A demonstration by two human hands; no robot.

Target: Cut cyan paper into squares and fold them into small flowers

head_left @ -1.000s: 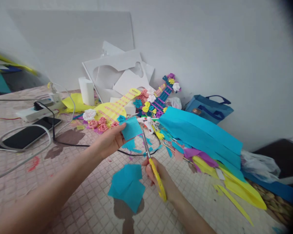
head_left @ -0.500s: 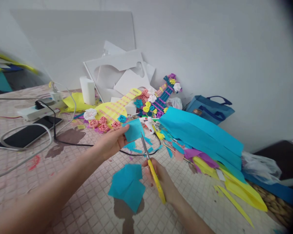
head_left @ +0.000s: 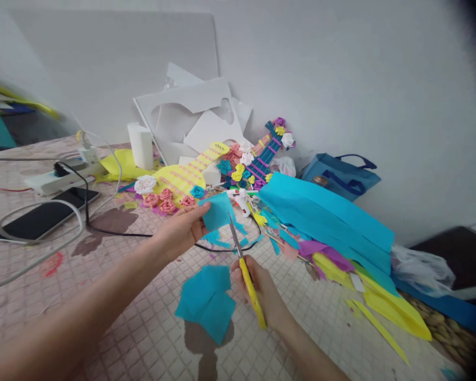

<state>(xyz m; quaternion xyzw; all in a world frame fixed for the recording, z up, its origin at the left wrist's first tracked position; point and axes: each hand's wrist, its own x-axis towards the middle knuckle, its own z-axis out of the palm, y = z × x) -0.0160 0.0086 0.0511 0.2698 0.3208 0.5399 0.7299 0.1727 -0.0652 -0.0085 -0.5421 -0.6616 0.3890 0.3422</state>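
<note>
Between thumb and fingers, my left hand (head_left: pixel 190 225) pinches a square of turquoise crepe paper (head_left: pixel 218 210) above the table. My right hand (head_left: pixel 257 288) is closed round the yellow handles of a pair of scissors (head_left: pixel 244 275). The blades point up and away, their tips at the right edge of the square; whether they cut into it cannot be made out. Below lies a small pile of turquoise paper pieces (head_left: pixel 207 301), just left of my right hand. A white glue gun (head_left: pixel 241 202) rests beyond the blades, near turquoise scraps (head_left: pixel 218 241).
At the back lie a yellow paper guitar (head_left: pixel 182 181) with paper flowers and a blue one (head_left: pixel 266 157). A large turquoise sheet (head_left: pixel 321 219) stretches right. To the left are a phone (head_left: pixel 43 214), a power strip (head_left: pixel 59 177) and cables. White cut-out board (head_left: pixel 190 98) leans on the wall.
The view has shifted very slightly. Both hands, the paper square and the scissors keep almost the same places.
</note>
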